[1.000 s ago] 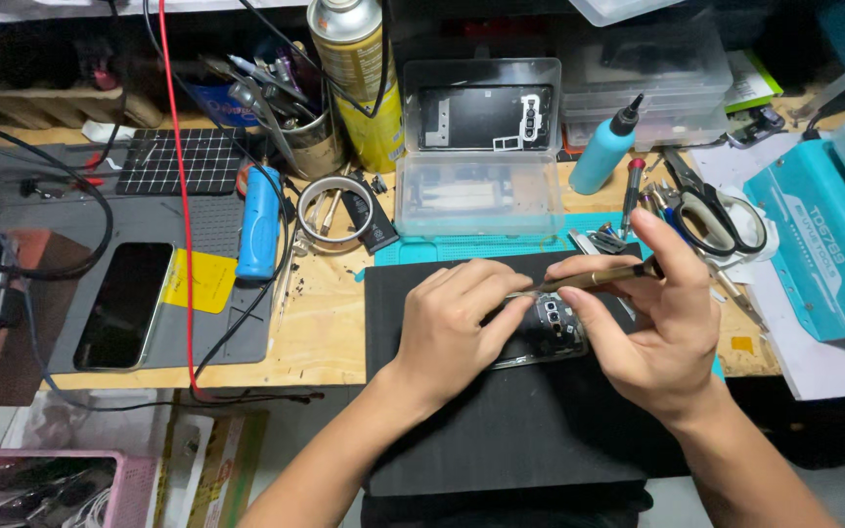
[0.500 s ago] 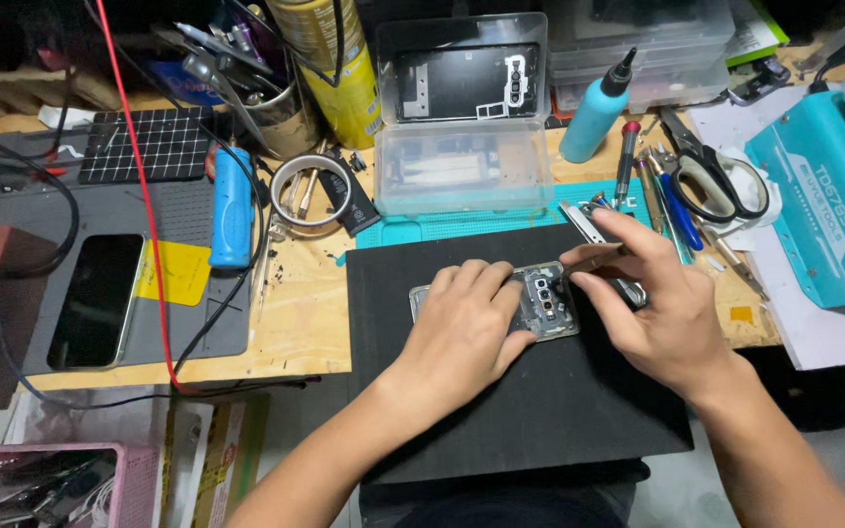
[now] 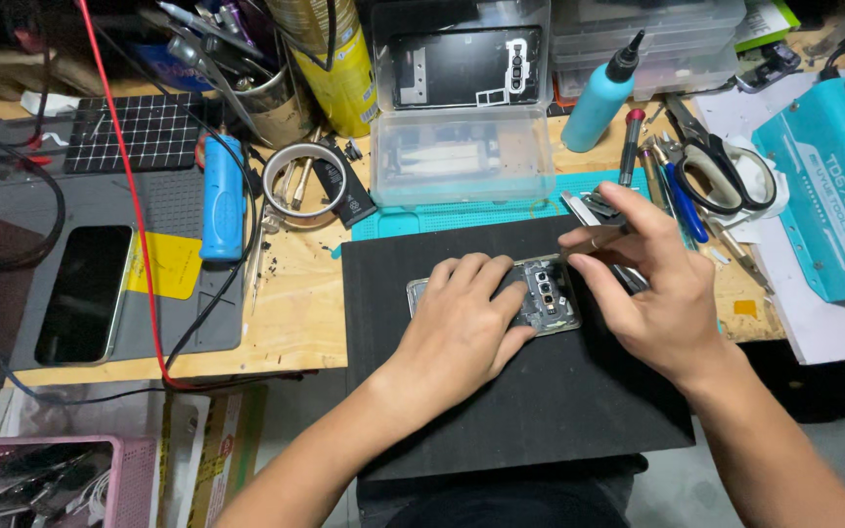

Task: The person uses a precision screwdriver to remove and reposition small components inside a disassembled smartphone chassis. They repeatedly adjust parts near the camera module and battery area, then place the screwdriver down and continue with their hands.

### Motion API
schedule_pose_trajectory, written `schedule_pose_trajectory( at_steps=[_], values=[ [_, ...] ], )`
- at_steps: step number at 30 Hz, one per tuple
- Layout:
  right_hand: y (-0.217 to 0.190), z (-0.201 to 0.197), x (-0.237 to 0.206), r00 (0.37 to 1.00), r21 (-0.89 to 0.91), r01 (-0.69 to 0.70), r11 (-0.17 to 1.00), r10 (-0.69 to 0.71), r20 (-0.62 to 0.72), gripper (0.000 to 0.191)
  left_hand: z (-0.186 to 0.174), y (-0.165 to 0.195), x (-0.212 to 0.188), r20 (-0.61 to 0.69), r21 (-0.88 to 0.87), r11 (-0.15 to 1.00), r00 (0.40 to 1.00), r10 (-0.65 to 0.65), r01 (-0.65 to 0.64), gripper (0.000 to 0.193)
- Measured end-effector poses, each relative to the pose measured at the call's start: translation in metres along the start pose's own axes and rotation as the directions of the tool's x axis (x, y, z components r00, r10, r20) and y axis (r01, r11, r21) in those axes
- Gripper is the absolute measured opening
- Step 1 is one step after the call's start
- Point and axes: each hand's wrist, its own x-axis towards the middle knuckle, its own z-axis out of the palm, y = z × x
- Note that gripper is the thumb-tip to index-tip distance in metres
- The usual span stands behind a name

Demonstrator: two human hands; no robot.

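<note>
While both forearms reach in from the near edge, the left hand [image 3: 462,328] lies flat, fingers spread, pressing down on an opened phone [image 3: 540,298] whose bare inner frame and camera parts show just past the fingertips. The phone rests on a black mat [image 3: 540,411] that covers the near middle of the worktop [image 3: 286,323]. Just right of the phone, the right hand [image 3: 652,293] is pinched shut on a thin metal tool [image 3: 589,210], thumb and forefinger meeting over the phone's far right corner; whether the tip touches the phone cannot be told.

Left of the left hand, well apart, a dark phone [image 3: 85,293] lies face up on a grey mat [image 3: 163,210], with a yellow card [image 3: 168,264] beside it and a red cable [image 3: 129,196] running across. A blue cylindrical tool [image 3: 222,210] lies on that mat's far right edge, and a roll of tape [image 3: 300,181] sits just beyond the black mat.

Past both hands stands a clear plastic box [image 3: 462,156], its raised lid holding a black phone back cover [image 3: 466,64]. Beyond the right hand are a light blue squeeze bottle [image 3: 603,98], black-handled scissors [image 3: 726,176] and, further right, a teal machine [image 3: 828,205]. At the far left a yellow can [image 3: 339,73] stands beside a tin of tools [image 3: 266,98].
</note>
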Motion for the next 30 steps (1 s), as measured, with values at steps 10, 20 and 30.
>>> schedule_pose_trajectory(
  at_steps=[10, 20, 30],
  values=[
    [0.007, 0.010, 0.010, 0.997, -0.075, 0.054, 0.996, -0.050, 0.053, 0.066, -0.005, -0.009, 0.009, 0.077, -0.083, 0.997, 0.997, -0.003, 0.009, 0.061],
    [-0.002, 0.007, 0.027, 0.984, -0.180, 0.092, 0.979, -0.063, 0.164, 0.063, -0.002, -0.013, 0.012, 0.066, -0.057, 0.998, 0.998, 0.005, -0.001, 0.066],
    [-0.009, 0.002, 0.038, 0.987, -0.203, 0.087, 0.975, -0.057, 0.148, 0.053, -0.004, -0.016, 0.014, 0.075, -0.042, 0.999, 0.997, 0.034, -0.031, 0.063]
  ],
)
